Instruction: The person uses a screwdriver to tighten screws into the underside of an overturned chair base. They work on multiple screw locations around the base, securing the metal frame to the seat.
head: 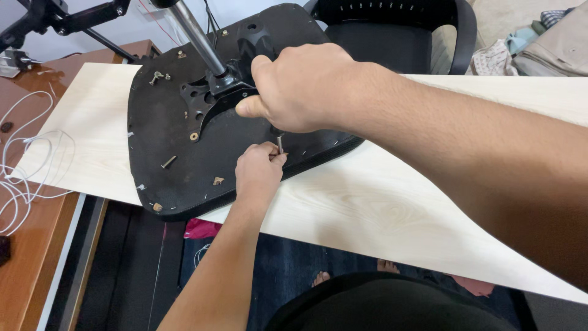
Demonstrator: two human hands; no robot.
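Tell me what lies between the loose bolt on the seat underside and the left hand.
In the head view, between the loose bolt and the left hand lies bare black seat underside, with one small bronze-coloured fitting just below that line.

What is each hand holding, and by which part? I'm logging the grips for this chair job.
The left hand pinches a bolt by its lower end. The right hand grips the black mechanism on the upturned seat.

A pale wooden board (392, 208) (light-grained) carries the upturned black chair seat (165, 147).
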